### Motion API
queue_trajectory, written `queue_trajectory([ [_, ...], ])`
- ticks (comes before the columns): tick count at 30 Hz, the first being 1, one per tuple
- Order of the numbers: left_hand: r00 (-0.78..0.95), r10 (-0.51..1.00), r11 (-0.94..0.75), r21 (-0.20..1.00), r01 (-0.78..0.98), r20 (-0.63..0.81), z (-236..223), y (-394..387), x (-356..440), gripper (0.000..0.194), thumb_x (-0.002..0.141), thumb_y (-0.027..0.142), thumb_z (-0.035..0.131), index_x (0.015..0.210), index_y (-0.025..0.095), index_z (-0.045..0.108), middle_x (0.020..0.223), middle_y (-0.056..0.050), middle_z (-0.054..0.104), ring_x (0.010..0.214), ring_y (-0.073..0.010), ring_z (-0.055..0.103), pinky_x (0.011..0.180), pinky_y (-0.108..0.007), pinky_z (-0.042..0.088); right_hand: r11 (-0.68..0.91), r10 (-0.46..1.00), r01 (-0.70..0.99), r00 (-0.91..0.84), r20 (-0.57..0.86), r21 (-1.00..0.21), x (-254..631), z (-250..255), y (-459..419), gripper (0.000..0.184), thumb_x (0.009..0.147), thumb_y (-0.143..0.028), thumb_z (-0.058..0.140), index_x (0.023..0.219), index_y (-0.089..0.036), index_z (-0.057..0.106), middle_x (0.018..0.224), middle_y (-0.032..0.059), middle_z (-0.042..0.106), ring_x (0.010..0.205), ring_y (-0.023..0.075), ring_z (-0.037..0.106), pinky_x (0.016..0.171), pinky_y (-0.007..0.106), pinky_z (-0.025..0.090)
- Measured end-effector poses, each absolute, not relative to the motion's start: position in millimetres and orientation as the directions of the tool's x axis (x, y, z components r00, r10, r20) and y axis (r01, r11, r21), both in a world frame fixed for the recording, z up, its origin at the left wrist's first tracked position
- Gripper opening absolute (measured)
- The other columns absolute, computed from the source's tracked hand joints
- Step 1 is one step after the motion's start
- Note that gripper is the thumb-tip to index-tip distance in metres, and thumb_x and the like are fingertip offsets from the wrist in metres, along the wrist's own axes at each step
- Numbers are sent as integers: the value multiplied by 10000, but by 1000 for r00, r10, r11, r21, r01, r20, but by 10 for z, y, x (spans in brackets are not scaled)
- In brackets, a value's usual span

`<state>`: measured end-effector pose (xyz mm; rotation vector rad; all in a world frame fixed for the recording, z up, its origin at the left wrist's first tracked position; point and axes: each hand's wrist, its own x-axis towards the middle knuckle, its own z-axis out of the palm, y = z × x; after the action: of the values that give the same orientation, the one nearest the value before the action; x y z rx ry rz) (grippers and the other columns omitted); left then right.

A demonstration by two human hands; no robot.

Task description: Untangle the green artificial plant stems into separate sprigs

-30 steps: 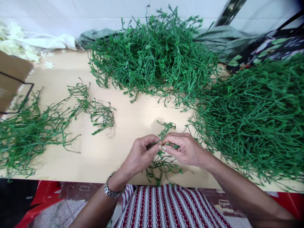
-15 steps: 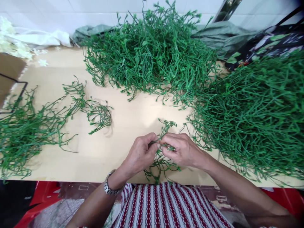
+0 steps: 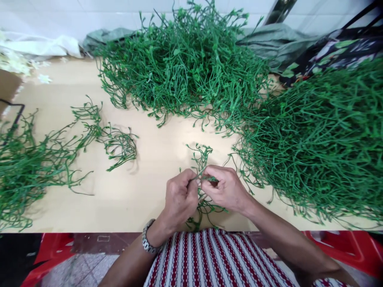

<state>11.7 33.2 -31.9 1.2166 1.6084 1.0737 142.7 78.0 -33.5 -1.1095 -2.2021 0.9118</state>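
At the far left, a cardboard piece (image 3: 8, 84), a black wire frame (image 3: 19, 111) and white artificial flowers (image 3: 14, 63) lie near a loose pile of green artificial sprigs (image 3: 26, 171). Just right of that pile, a small curled bunch (image 3: 121, 149) sits on the pale tabletop (image 3: 143, 199).

The left hand (image 3: 181, 197), a metal-band watch (image 3: 148, 238) on its wrist, pinches the stems of a green artificial sprig (image 3: 202, 156) between thumb and forefinger. The sprig is near the table's front edge; its long axis runs roughly front to back, one tufted end pointing toward the wall, the other spreading toward the striped garment (image 3: 209, 259). The right hand (image 3: 226, 188) pinches the same spot, fingers curled, its fingertips meeting the left's.

Behind the hands stands a large heap (image 3: 191, 71); a denser heap (image 3: 326, 147) fills the right side, below a floral-print fabric (image 3: 338, 56).
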Motion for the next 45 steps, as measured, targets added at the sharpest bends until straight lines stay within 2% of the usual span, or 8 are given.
queue_trajectory([
  [6,-38,918,367,880,-301,-395,-318,435,25,149,655,208,642,575,129,545,476,31,501,410,-42,328,413,-182,244,423,798,334,-578,172,-842,1496,-398,822,147,785,-147,482,917,-159,546,756,8,568,620,81,493,557,184,396],
  [11,54,906,394,792,-465,-419,-348,467,14,135,637,212,689,618,115,597,469,19,550,361,-17,305,373,-171,188,533,726,293,-640,251,-794,1518,-438,832,185,848,-220,479,1004,-145,544,824,53,561,771,133,535,671,248,453],
  [18,61,904,404,797,-449,-424,-339,460,30,154,620,209,711,600,103,602,415,49,452,370,-17,306,370,-166,171,673,698,363,-599,392,-645,1543,-465,775,270,843,-207,480,1107,-150,490,840,57,543,737,140,516,616,246,452],
  [25,72,932,362,904,-229,-355,-311,464,10,108,678,189,629,629,101,591,499,31,477,450,-40,348,434,-181,248,572,683,351,-705,193,-741,1559,-451,815,156,850,-192,429,782,-136,558,714,33,540,658,113,486,593,226,395],
  [30,283,926,268,963,-25,-250,-257,394,-47,143,754,155,511,625,108,551,542,20,462,522,-72,397,503,-212,315,783,479,320,-857,190,-533,1646,-272,843,150,698,-119,434,580,-158,517,509,-12,457,495,98,360,517,240,286],
  [35,550,811,194,978,73,-201,-140,287,-100,235,785,125,429,551,144,438,498,53,332,460,-55,284,436,-209,237,840,195,191,-980,-46,-509,1691,-3,861,111,590,-118,467,490,-165,456,407,-45,383,423,77,174,477,244,184],
  [40,699,703,-11,981,195,-131,-38,268,-117,310,769,76,392,528,184,230,503,62,240,453,-60,228,443,-238,208,861,34,103,-989,-146,-498,1699,102,848,117,588,-100,479,495,-169,482,402,-41,425,407,78,166,480,253,201],
  [45,768,635,-144,964,223,-83,-21,305,-107,310,720,8,370,557,195,185,510,60,227,471,-75,250,471,-257,233,886,-9,91,-977,-213,-454,1690,155,812,143,601,-104,497,479,-179,507,383,-27,439,384,89,231,472,273,202],
])
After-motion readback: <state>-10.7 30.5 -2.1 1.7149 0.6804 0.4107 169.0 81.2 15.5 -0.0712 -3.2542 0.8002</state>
